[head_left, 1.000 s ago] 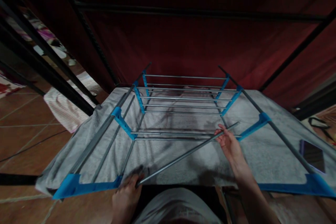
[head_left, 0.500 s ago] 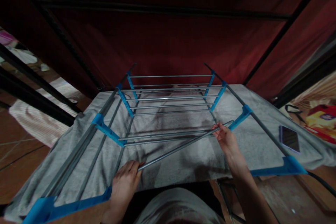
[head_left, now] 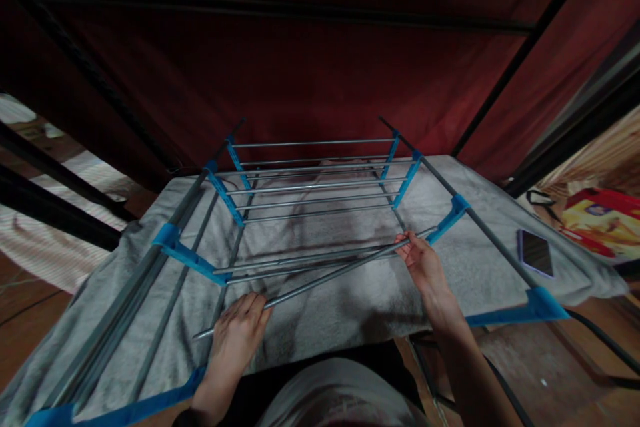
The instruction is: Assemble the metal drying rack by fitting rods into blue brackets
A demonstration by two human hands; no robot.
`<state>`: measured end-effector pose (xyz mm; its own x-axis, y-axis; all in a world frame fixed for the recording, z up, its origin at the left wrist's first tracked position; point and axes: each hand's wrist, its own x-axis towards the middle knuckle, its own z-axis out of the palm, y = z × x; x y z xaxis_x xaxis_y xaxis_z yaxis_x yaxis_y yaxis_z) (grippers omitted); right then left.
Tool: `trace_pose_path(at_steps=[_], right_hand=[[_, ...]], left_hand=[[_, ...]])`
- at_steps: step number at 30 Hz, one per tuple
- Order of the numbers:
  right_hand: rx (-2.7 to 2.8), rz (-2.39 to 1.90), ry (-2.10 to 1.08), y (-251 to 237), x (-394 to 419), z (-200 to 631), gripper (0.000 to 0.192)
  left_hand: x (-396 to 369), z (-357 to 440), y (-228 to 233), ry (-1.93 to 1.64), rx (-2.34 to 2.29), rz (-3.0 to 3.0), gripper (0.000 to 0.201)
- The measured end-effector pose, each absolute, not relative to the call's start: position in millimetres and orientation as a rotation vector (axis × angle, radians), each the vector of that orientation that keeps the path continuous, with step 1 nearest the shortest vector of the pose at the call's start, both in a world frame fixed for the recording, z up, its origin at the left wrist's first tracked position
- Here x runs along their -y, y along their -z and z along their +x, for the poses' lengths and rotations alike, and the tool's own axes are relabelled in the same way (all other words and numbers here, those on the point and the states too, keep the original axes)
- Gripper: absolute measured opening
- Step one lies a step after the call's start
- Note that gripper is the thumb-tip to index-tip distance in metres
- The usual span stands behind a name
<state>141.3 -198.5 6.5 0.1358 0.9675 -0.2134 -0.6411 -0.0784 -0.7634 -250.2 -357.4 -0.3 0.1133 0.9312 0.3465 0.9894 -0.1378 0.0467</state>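
A loose grey metal rod (head_left: 330, 276) slants across the near part of a rack frame, its right end higher. My left hand (head_left: 243, 323) is closed round it near the lower left end, which sticks out past the wrist. The fingers of my right hand (head_left: 419, 255) pinch the rod close to the blue bracket (head_left: 450, 217) on the right side. Beyond lies the rack, with grey side poles, blue plastic brackets (head_left: 193, 259) and several crossbars (head_left: 320, 185). Whether the rod's right tip sits in the bracket, I cannot tell.
A grey cloth (head_left: 480, 267) covers the surface under the rack. On the right lie a phone (head_left: 536, 253) and a red and yellow package (head_left: 600, 223). Dark metal bars and a red curtain (head_left: 300, 80) stand behind. A chair (head_left: 540, 373) is at lower right.
My left hand has moved slightly up along with the rod, whose left end now shows beyond the hand. The right hand keeps its pinch. The whole view has shifted a little.
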Motion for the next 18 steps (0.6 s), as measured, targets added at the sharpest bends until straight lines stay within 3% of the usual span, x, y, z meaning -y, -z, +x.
trace_pose_path(at_steps=[18], right_hand=[[0.498,-0.841,-1.400,-15,200,142,0.017]], left_hand=[[337,-263,-15,0.429,1.678,-2.136,0.033]])
